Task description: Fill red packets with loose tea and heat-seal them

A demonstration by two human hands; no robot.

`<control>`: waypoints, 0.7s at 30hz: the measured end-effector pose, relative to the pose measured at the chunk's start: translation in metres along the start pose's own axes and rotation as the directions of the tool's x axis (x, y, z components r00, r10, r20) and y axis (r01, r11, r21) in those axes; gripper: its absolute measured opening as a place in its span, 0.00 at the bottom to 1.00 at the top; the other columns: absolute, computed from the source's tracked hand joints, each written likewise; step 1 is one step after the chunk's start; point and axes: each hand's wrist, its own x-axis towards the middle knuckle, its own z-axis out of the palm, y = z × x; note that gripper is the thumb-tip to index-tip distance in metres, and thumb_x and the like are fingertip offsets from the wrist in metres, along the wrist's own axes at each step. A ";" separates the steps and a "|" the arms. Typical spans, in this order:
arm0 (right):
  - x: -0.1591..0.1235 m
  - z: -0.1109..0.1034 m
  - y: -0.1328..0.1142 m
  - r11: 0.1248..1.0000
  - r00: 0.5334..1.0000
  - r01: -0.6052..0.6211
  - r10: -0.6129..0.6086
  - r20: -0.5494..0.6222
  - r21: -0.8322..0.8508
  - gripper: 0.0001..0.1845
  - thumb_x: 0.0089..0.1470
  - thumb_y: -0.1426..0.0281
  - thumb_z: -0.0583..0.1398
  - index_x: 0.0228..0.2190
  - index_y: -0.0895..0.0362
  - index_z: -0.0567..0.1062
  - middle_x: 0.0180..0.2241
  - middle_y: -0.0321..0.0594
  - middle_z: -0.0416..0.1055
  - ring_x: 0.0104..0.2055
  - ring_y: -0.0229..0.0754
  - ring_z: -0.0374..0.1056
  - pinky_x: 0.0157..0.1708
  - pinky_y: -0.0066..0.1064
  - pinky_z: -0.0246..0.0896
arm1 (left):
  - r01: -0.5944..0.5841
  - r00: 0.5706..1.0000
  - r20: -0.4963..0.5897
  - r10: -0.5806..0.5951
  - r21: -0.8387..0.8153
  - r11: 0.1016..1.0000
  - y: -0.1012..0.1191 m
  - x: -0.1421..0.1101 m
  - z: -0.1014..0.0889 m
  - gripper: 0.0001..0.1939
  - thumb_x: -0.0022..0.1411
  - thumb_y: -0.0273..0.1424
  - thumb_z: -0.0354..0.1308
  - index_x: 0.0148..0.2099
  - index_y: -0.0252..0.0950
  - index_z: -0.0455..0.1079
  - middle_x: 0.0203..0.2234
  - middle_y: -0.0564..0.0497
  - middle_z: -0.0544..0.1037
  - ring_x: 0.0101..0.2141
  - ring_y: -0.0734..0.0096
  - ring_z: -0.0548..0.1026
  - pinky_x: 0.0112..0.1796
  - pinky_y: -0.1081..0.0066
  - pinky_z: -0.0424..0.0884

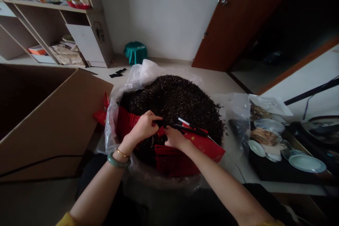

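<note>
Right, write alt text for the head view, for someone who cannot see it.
A person's left hand and right hand nearly meet at a small red piece over a heap of dark, loose shreds in translucent plastic. Red packets lie to both sides; a cardboard box stands at left.

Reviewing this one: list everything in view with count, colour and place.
dark leaf heap: one, blackish-brown, centre
plastic bag: one, clear, around heap
red packets: many, red, bag's near side
black tool: one, black, right of hands
cardboard box: one, brown, left
shelf unit: one, pale, upper left
covered object: one, green, by wall
door: one, brown, upper right
dishes: several, white and clear, right
smaller items: too dim to count
left hand: one, bare, near heap's front
right hand: one, bare, beside it
</note>
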 end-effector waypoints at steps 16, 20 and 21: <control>-0.014 -0.079 -0.012 0.802 0.903 0.231 0.034 -0.428 0.551 0.13 0.41 0.74 0.63 0.34 0.56 0.77 0.28 0.34 0.74 0.26 0.35 0.69 0.30 0.27 0.66 | 0.026 1.000 -0.003 -0.026 -0.036 0.999 0.005 0.000 0.005 0.13 0.45 0.19 0.57 0.35 0.31 0.76 0.30 0.50 0.69 0.29 0.74 0.69 0.29 0.75 0.68; -0.013 -0.074 -0.008 0.738 0.909 0.187 0.121 -0.400 0.648 0.07 0.46 0.71 0.61 0.30 0.57 0.77 0.27 0.36 0.74 0.24 0.36 0.70 0.25 0.27 0.68 | 0.030 1.000 -0.007 -0.031 -0.048 0.998 0.006 0.000 0.004 0.20 0.46 0.20 0.57 0.43 0.33 0.76 0.32 0.50 0.69 0.29 0.74 0.69 0.31 0.74 0.69; -0.015 -0.073 -0.005 0.730 0.913 0.166 0.140 -0.384 0.662 0.07 0.47 0.71 0.60 0.31 0.57 0.76 0.26 0.36 0.73 0.23 0.36 0.69 0.24 0.27 0.67 | 0.035 0.999 -0.011 -0.036 -0.047 0.998 0.006 0.000 0.004 0.20 0.46 0.20 0.57 0.44 0.34 0.76 0.32 0.50 0.69 0.29 0.74 0.70 0.32 0.74 0.70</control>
